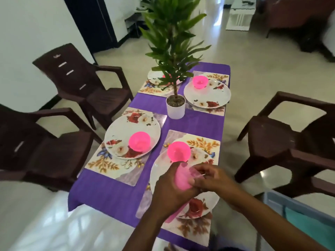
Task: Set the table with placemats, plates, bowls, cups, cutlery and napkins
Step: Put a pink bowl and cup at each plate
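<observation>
Far left there's a pair of dark brown chairs (76,98) pulled back from the counter (116,196), which has a purple cloth over it. Next in, the near-left placemat (101,163) carries a floral plate (125,131) with a pink bowl (139,141) on it, so that seat looks ready for a cup.

In the middle, a potted plant (175,107) sits between the settings as a centrepiece.

The left hand (172,192) has its fingers wrapped around what looks like a stack of pink cups (182,178), held over the near-right plate (203,205). The right hand (210,176) meets it, fingers pinching the top cup's rim, I'd guess to peel one off. It's a bit blurry, so I can't tell how many cups there are.

Just above the hands sits that plate's own pink bowl (178,152). The far-right setting (207,93) has a plate and bowl too. No cups, cutlery or napkins are out yet.
</observation>
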Demonstrator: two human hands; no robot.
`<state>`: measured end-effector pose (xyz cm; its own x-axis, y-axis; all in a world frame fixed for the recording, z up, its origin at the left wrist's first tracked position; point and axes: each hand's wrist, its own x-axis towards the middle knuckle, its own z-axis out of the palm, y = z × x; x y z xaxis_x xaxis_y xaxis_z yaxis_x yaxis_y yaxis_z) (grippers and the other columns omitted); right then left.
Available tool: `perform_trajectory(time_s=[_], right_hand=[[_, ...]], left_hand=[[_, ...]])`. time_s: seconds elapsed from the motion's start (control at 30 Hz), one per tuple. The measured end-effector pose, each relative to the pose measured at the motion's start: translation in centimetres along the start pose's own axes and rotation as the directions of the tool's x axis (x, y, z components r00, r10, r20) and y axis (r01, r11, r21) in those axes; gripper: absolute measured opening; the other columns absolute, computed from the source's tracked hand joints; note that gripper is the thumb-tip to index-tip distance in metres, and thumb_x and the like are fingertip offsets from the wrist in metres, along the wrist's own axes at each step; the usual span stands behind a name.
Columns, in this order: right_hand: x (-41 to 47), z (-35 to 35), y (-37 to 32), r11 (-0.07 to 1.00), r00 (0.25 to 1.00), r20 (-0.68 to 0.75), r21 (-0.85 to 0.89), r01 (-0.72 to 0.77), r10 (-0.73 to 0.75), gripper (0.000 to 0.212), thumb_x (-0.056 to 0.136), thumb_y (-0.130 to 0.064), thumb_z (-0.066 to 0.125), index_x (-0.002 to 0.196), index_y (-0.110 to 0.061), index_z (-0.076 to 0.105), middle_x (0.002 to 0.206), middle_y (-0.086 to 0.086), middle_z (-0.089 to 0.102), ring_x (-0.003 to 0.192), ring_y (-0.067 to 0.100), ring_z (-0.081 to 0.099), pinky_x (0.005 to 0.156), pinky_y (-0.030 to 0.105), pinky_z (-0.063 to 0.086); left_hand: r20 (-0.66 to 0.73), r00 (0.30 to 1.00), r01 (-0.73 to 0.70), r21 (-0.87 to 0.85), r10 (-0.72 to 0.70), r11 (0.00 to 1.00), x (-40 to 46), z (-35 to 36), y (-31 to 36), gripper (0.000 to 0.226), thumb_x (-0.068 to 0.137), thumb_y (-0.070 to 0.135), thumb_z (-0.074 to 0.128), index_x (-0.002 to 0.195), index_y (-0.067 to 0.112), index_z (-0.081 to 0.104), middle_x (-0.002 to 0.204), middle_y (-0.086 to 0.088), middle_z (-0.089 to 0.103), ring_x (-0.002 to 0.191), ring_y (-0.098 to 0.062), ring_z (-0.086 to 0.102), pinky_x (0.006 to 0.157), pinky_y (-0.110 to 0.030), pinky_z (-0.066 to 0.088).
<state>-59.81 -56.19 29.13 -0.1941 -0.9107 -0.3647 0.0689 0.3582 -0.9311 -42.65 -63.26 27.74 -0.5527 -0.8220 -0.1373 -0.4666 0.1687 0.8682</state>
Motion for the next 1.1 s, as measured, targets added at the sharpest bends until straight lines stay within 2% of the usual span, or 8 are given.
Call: perform_trajectory(time_s=[0.17,0.23,0.3,0.37,0.5,0.63,0.77,1.1], right_hand=[[3.7,-0.8,-0.5,0.997,0.996,0.088,-0.070,-0.027,0.033,0.061,0.063,-0.048,0.096,0.113,-0.019,0.076,0.106,0.002,0.077,0.090,0.028,0.076,0.080,0.046,0.064],[5.4,-1.4,-0.7,0.996,0.991,0.118,-0.070,-0.052,0.060,0.069,0.061,-0.055,0.095,0.117,-0.020,0.074,0.109,0.004,0.076,0.088,0.029,0.077,0.082,0.051,0.063],[7.1,-2.4,-1.6,0.995,0.987,0.138,-0.068,-0.072,0.081,0.064,0.068,-0.054,0.092,0.119,-0.021,0.072,0.108,0.006,0.075,0.086,0.027,0.077,0.082,0.053,0.063],[9.0,-3.8,-3.2,0.997,0.986,0.151,-0.044,-0.062,0.068,0.060,0.074,-0.051,0.088,0.121,-0.018,0.070,0.102,0.008,0.075,0.079,0.027,0.076,0.080,0.051,0.064],[15.8,-6.9,-6.4,0.998,0.996,0.078,-0.015,0.055,-0.053,0.067,0.066,-0.050,0.088,0.122,-0.022,0.067,0.107,0.007,0.076,0.082,0.026,0.076,0.068,0.039,0.062],[24.1,-7.5,-5.8,0.869,0.968,0.056,-0.430,0.245,-0.245,0.088,0.055,-0.075,0.084,0.129,-0.035,0.058,0.120,-0.009,0.068,0.107,0.019,0.069,0.087,0.045,0.059],[28.6,-6.1,-3.6,0.673,0.959,0.188,-0.683,0.284,-0.214,0.087,0.068,-0.065,0.083,0.138,-0.029,0.048,0.125,-0.006,0.065,0.117,0.026,0.063,0.092,0.038,0.052],[29.9,-5.4,0.2,0.588,0.942,0.255,-0.736,0.336,-0.218,0.088,0.069,-0.062,0.085,0.138,-0.028,0.044,0.131,-0.002,0.063,0.118,0.028,0.063,0.092,0.042,0.051]], left_hand=[[-0.098,0.995,0.026,-0.020,-0.028,0.999,1.2,-0.5,-0.1,0.063,0.070,0.060,0.083,0.125,0.048,0.056,0.115,0.025,0.070,0.107,0.004,0.065,0.087,-0.018,0.053],[-0.128,0.990,0.056,-0.065,-0.063,0.996,1.7,-0.5,-0.4,0.068,0.068,0.063,0.084,0.128,0.053,0.055,0.118,0.030,0.068,0.110,0.007,0.064,0.092,-0.023,0.056],[-0.184,0.976,0.104,-0.069,-0.116,0.992,2.0,-0.4,-0.9,0.074,0.065,0.068,0.085,0.130,0.061,0.051,0.123,0.040,0.061,0.112,0.011,0.061,0.093,-0.029,0.058],[-0.241,0.954,0.166,-0.062,-0.176,0.984,1.9,-0.5,-1.0,0.076,0.061,0.072,0.085,0.127,0.070,0.046,0.120,0.045,0.058,0.108,0.011,0.061,0.091,-0.033,0.058],[-0.356,0.883,0.296,-0.089,-0.307,0.951,1.4,0.1,-1.0,0.082,0.049,0.086,0.076,0.123,0.060,0.052,0.109,0.037,0.065,0.101,0.001,0.065,0.089,-0.041,0.057],[-0.467,0.803,0.375,-0.085,-0.370,0.923,0.1,0.7,-1.0,0.082,0.044,0.092,0.074,0.117,0.057,0.058,0.109,0.037,0.065,0.102,-0.002,0.065,0.081,-0.032,0.054],[-0.517,0.743,0.442,-0.098,-0.425,0.892,-1.3,1.2,-0.7,0.089,0.042,0.090,0.077,0.120,0.049,0.063,0.110,0.025,0.071,0.100,-0.007,0.068,0.077,-0.032,0.056],[-0.586,0.677,0.441,-0.163,-0.446,0.883,-2.5,2.1,0.1,0.086,0.044,0.079,0.084,0.120,0.044,0.064,0.112,0.026,0.070,0.097,0.001,0.068,0.074,-0.025,0.053]])
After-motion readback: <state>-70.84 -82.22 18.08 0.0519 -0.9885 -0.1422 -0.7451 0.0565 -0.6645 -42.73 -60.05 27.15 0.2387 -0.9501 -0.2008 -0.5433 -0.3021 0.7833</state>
